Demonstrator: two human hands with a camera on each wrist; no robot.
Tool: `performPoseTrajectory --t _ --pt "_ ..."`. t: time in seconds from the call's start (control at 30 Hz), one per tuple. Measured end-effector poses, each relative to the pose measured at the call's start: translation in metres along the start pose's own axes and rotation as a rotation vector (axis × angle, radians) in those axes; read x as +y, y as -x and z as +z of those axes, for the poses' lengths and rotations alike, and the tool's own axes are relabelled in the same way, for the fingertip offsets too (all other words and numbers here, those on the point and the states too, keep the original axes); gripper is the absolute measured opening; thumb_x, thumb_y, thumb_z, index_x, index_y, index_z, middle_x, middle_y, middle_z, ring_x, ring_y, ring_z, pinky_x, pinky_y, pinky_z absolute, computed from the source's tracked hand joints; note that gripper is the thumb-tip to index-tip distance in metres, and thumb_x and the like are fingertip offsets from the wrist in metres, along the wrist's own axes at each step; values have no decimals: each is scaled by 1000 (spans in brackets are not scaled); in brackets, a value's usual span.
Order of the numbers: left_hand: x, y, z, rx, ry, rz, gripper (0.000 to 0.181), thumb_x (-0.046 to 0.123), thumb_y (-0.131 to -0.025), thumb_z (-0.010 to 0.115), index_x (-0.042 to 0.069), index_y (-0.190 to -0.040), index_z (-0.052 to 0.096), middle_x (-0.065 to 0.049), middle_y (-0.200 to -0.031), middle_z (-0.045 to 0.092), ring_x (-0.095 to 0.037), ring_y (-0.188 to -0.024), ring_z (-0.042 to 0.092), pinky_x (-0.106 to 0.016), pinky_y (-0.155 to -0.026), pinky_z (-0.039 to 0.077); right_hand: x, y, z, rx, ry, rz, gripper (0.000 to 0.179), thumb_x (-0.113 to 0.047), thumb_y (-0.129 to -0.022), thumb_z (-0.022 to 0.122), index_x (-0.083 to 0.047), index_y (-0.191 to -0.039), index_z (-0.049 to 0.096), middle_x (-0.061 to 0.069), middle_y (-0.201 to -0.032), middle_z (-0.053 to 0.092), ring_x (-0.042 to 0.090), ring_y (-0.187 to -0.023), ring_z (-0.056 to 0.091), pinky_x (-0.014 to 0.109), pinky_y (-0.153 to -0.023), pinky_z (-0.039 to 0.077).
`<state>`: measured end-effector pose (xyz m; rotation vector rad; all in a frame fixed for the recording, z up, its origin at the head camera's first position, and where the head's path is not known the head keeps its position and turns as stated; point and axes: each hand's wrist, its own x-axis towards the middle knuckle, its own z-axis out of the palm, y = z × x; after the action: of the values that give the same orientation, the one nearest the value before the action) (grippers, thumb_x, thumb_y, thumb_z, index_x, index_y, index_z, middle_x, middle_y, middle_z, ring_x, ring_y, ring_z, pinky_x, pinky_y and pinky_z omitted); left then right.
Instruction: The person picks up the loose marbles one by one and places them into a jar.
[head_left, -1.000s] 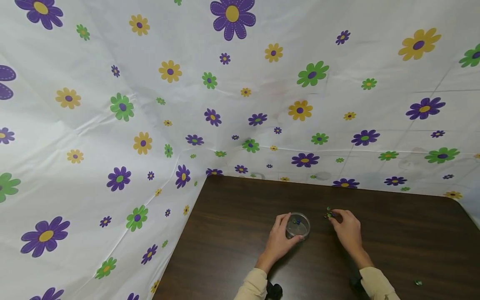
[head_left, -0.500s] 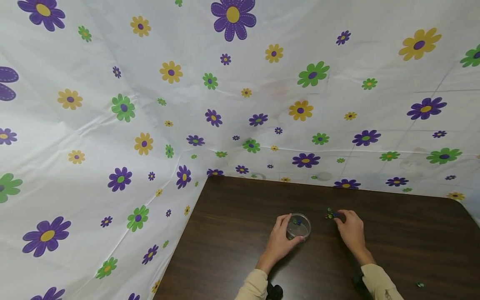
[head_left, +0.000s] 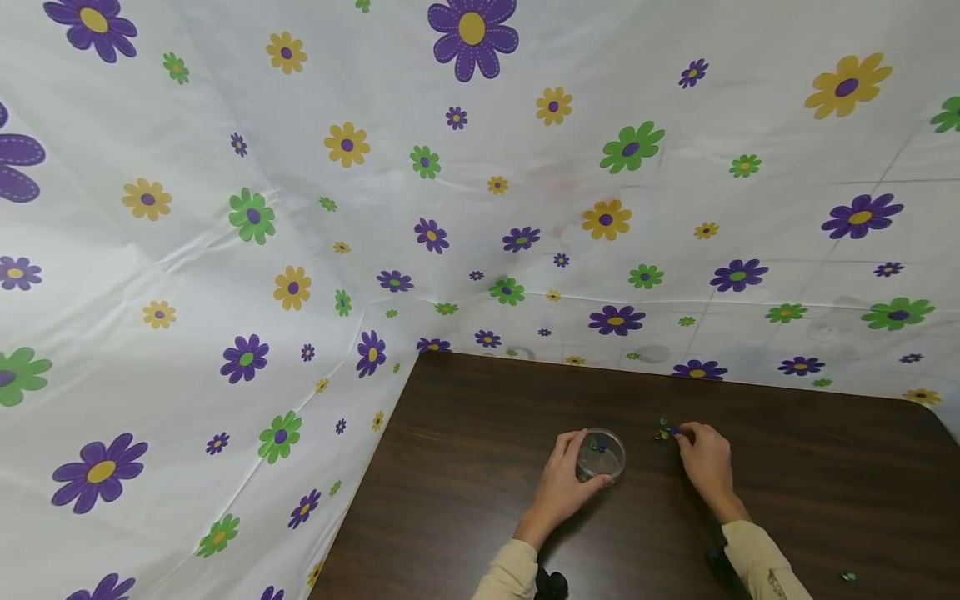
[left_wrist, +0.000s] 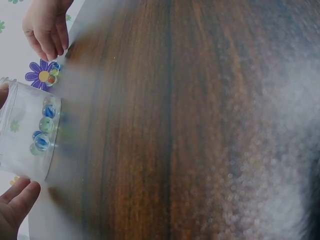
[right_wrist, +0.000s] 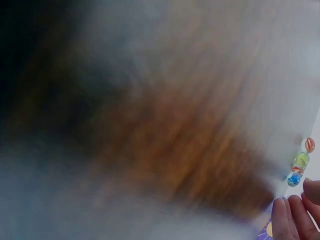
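In the head view my left hand [head_left: 561, 483] grips a clear round plastic jar [head_left: 613, 477] standing on the table, thumb on the near side and fingers on the far side. Several glass marbles [left_wrist: 46, 124], blue and green, lie at the jar's bottom in the left wrist view. To the right of the jar, my right hand [head_left: 707, 462] reaches down with thumb and fingers drawn together, pinching a blue marble [right_wrist: 293, 179] at the fingertips. Against it sits a small cluster of loose marbles [head_left: 663, 429], among them a yellow-green marble [right_wrist: 301, 160] and an orange-red marble [right_wrist: 310, 145].
The dark wood table [head_left: 465, 467] meets a white flowered sheet [head_left: 487, 208] at the back and left. A small greenish piece [head_left: 847, 576] lies at the lower right of the table. Black wrist gear [head_left: 552, 583] sits below the left sleeve.
My right fingers have drawn slightly right from the marble cluster, with the blue marble showing at their tips. The left hand keeps its grip on the jar. The head view has shifted a little.
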<state>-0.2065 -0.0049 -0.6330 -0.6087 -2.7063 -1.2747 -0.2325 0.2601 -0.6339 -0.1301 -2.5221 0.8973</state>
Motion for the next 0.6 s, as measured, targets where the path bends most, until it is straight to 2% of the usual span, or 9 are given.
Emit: performPoseTrajectory --t 0.23,0.6 --pt "1 -1 0 5 1 9 79 41 -93 79 12 -157 44 1 -147 46 -18 -129 54 -38 -100 50 1 -4 -1 -40 10 22 13 5 -91 71 14 -100 70 33 -98 68 51 -91 65 63 -79 49" --pt "2 -5 3 11 -7 2 79 42 -93 78 12 -157 44 2 -148 46 -18 -130 54 -38 -101 49 4 -11 1 -62 10 12 14 4 -89 74 14 -99 70 32 -96 68 52 -91 64 63 -79 49"
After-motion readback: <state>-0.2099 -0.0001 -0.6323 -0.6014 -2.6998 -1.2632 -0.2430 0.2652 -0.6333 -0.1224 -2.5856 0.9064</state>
